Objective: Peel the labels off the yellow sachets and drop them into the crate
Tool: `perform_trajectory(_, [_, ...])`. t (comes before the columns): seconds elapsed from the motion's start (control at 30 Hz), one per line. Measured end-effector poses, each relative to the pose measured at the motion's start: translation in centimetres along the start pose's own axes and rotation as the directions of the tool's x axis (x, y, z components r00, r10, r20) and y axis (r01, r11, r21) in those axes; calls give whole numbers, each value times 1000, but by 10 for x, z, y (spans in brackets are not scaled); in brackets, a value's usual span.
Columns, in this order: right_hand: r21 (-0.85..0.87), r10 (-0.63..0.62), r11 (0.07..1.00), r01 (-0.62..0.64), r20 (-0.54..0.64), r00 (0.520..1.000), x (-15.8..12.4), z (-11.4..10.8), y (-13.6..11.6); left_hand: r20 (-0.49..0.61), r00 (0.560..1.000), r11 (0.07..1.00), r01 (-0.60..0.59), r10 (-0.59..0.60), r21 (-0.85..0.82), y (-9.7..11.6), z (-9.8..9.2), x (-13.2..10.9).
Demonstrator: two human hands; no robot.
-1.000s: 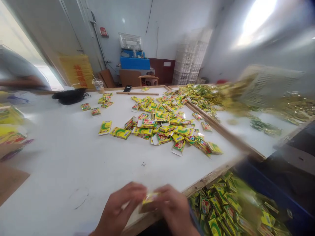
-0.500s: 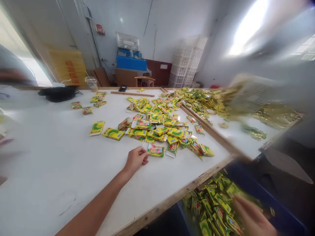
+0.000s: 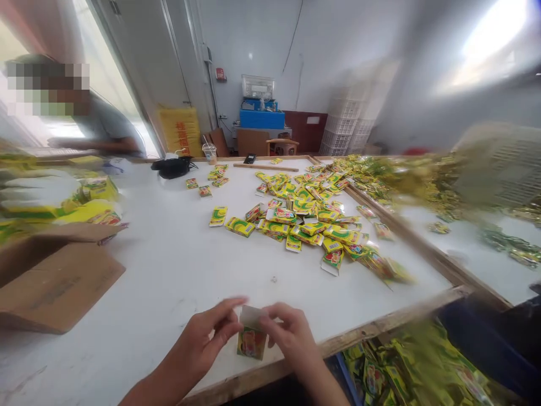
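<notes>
Close to the table's front edge, a small yellow-green printed carton point(image 3: 252, 344) is upright or slightly tilted between my hands, its pale top flap raised. My left hand point(image 3: 213, 335) grips its left side, thumb low and a slightly blurred index finger by the flap. On the other side, the fingers of my right hand point(image 3: 291, 335) pinch the flap's right edge. Beyond my hands spreads a loose pile of similar cartons point(image 3: 296, 217), some with white flaps out. Whatever is inside the held carton cannot be made out.
A blue bin point(image 3: 350, 378) full of cartons stands below the table edge at right. Past a wooden divider point(image 3: 397, 242) lie shiny wrapped packets point(image 3: 363, 175). An open cardboard box point(image 3: 63, 287) sits left, near a person point(image 3: 105, 124) across the table.
My left hand has brought a carton from the pile's near edge toward me. My right hand has come up from over the bin to the carton. The view has swung left.
</notes>
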State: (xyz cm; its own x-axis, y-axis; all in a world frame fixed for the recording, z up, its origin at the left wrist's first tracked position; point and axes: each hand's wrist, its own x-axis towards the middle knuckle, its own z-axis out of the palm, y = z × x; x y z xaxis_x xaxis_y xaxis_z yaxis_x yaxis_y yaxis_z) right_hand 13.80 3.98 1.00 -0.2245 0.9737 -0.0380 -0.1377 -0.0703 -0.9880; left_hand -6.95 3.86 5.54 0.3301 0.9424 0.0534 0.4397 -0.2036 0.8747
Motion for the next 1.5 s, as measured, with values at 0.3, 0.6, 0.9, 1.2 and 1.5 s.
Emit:
perform_trajectory(0.3, [-52,111,993,-105,133,985,9,3,-20,330,872,595,489,-363,-638,-4,11,1])
perform_trajectory(0.6, [-69,58,996,-49,138,989,11,5,-20,180,858,603,473,-482,-642,-19,23,-12])
perform_trajectory(0.9, [-78,-18,997,20,33,999,7,-6,-18,-319,935,956,56,-151,-289,-34,35,-14])
perform_trajectory(1.2, [-194,-68,979,62,-24,997,6,-5,-19,-198,980,963,-34,-20,-267,-29,31,-6])
perform_trajectory(1.5, [-266,-279,924,276,30,960,-13,7,-4,-184,941,955,-295,283,-37,-49,32,-22])
